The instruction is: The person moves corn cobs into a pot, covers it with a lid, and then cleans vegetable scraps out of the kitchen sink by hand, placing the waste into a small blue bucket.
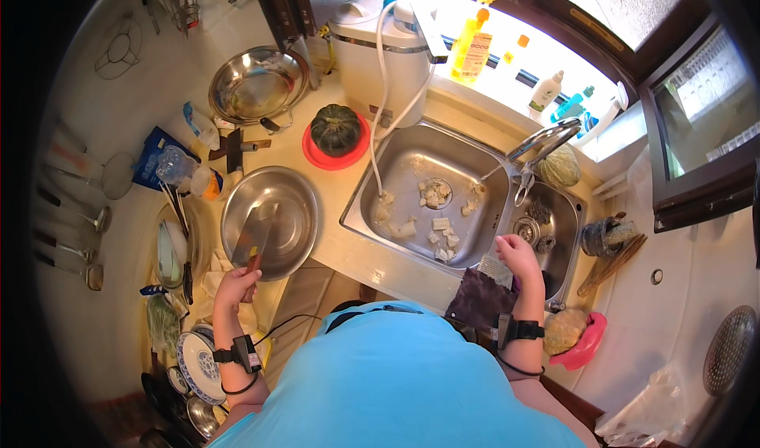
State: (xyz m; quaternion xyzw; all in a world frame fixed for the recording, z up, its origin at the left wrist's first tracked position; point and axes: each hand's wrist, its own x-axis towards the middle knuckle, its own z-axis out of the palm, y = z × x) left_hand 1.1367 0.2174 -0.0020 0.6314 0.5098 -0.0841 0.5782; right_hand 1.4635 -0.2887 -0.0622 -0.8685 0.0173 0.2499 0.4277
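Printed labels are borne by the yellow pump bottle (473,51) and the white bottle (545,93) near the window, but their lettering is too small to be made out. The knife (255,233) is gripped by its handle in the left hand (236,287), whose fingers are wrapped round it; its broad blade is pointed away from the body and held over the steel bowl (302,230), with a yellow scrap (253,252) near the handle. The right hand (517,258) is curled near the front edge of the sink (475,151), beside a grey pad (495,271) and a dark cloth (483,295); whether anything is pinched in it cannot be told. White pieces (440,224) are scattered in the sink, between the hands and farther forward.
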